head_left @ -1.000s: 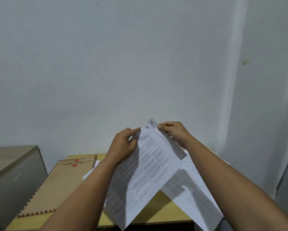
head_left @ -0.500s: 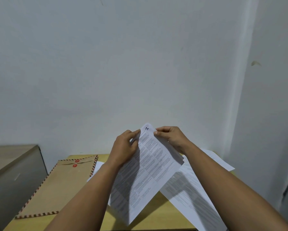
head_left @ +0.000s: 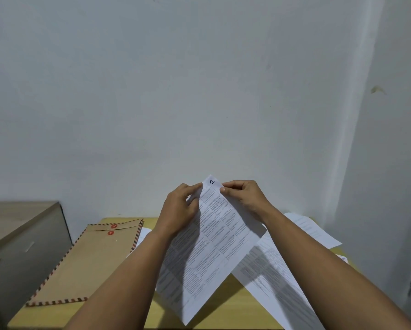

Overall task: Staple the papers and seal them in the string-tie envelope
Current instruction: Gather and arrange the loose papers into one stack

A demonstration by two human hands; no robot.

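Head view, papers pinched between left hand, right hand

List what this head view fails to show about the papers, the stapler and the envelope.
- Sheet count: the held papers overlap, pinched at the top corner by the left hand and right hand.
- Printed text: too small to read.
- Stapler: none visible; forearms and papers cover much of the table.
- Envelope: string too fine to make out.
- Sheet on the right: cut off by the bottom edge.
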